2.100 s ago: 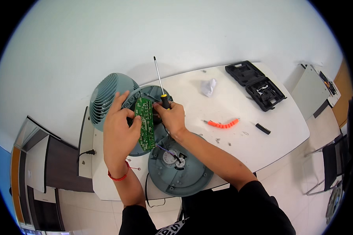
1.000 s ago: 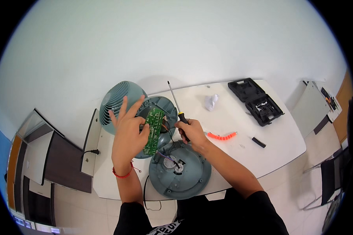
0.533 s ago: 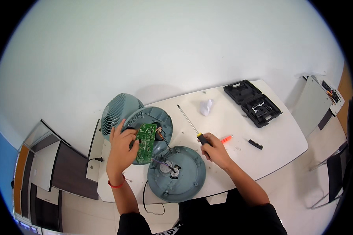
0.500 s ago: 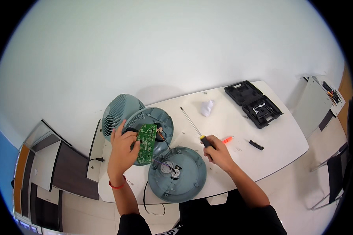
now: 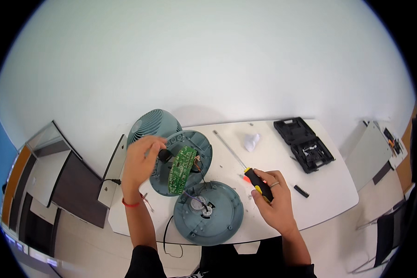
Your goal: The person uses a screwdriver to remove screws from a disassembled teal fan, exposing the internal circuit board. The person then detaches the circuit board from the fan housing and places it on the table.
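In my right hand [image 5: 277, 204] is a long-shafted screwdriver [image 5: 258, 184] with a black and yellow handle, its tip angled up and away to the left. My left hand [image 5: 142, 160] is at the left rim of the round grey-green fan housing [image 5: 204, 143], fingers drawn together; what they pinch, if anything, is hidden. Beside it is a black round part [image 5: 164, 155]. A green circuit board [image 5: 182, 169] lies tilted over the housing, wires running from it to the round base plate [image 5: 227, 213] nearer me. Behind stands the ribbed fan grille [image 5: 155, 125].
An open black tool case [image 5: 312, 153] lies at the right, with a black bit strip [image 5: 301, 191] nearer me. Crumpled white paper [image 5: 251, 142] sits near the back. A red-orange tool [image 5: 244, 178] is partly behind the screwdriver. A black cord [image 5: 166, 236] hangs over the front edge.
My left hand has moved off the circuit board to the housing's rim, its fingers drawing together. My right hand has lowered and turned, still holding the screwdriver. The whole view has shifted slightly.
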Available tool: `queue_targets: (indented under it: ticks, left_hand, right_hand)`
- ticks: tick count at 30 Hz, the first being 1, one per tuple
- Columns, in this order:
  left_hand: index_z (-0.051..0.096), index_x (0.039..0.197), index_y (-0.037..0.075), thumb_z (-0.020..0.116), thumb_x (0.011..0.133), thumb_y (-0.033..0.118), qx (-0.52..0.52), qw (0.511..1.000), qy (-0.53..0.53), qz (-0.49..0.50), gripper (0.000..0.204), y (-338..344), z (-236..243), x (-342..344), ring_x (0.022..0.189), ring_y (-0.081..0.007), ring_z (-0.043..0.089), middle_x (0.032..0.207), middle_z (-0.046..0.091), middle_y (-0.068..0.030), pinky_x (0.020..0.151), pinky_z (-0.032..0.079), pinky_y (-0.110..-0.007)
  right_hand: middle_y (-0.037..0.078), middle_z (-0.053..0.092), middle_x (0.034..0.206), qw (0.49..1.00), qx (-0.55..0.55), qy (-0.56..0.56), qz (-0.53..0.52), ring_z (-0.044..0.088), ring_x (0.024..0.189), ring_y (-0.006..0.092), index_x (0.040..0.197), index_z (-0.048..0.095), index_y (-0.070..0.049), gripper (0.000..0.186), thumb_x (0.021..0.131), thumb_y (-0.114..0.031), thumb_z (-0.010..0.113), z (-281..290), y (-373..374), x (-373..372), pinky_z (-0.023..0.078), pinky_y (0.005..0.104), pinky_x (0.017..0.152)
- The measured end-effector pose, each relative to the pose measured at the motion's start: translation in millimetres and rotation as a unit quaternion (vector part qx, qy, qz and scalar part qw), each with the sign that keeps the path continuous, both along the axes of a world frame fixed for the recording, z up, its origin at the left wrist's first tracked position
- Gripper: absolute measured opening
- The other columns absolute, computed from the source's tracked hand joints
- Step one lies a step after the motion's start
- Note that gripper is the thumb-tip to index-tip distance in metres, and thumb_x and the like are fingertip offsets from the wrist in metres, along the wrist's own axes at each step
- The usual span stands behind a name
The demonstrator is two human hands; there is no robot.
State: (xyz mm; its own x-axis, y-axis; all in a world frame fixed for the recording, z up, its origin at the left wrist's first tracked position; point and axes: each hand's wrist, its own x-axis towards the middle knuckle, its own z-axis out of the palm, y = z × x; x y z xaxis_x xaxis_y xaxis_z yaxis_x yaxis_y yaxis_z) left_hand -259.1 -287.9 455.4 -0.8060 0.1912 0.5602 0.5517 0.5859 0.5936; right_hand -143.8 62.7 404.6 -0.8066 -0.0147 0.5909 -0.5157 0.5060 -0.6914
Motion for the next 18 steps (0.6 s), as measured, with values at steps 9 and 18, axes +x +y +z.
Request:
queue_targets:
  ticks: [9,18]
  left_hand:
    - [0.064,0.128,0.003,0.069,0.087,0.006,0.068,0.980,-0.168,-0.082,0.042,-24.7,-10.3,-10.5,0.107,-0.0293,0.069,0.122,0.071,-0.0136,0.096,0.054,-0.040]
    - [0.062,0.133,-0.002,0.067,0.083,0.006,-0.016,0.974,-0.196,-0.112,0.050,-42.1,-10.5,-19.6,0.097,-0.0292,0.071,0.111,0.072,-0.0177,0.088,0.056,-0.037]
  right_hand:
    - [0.015,0.066,0.104,0.989,0.090,0.081,0.089,0.071,0.079,0.0321,0.115,0.070,-0.003,0.033,0.082,-0.004,0.077,53.1,-68.3,-24.4,0.058,0.0370,0.071]
    - [0.012,0.063,0.090,0.983,0.166,0.045,0.068,0.067,0.070,0.0252,0.094,0.072,0.003,0.021,0.073,0.002,0.075,89.8,-91.0,-37.5,0.054,0.0316,0.065]
